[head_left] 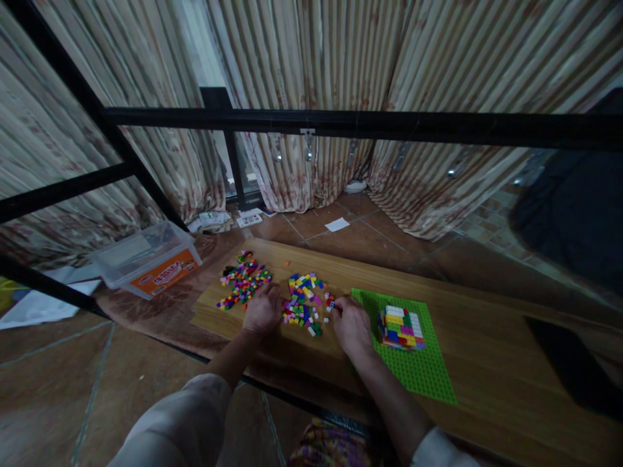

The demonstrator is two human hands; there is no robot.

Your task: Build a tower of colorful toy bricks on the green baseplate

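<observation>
While both forearms (394,392) reach up from the bottom edge, the right hand (353,323) bends over the tabletop (479,350) just right of centre, its fingers drawn in beside a few red and white bricks (329,302); whether they pinch one, I cannot tell. The left hand (263,309) is low between the middle bricks (298,311) and the pile (246,279) at centre left, fingers curled down, their grip hidden. Picking out single bricks looks like the step in hand; the next move seems to call for a fine pinch that leaves neighbouring pieces alone. Right of centre, the built block (403,329) stands on the green baseplate (428,376). Farther off, a clear box (163,266) sits at the left, and curtains (311,65) hang across the top behind a black rail (341,121).
</observation>
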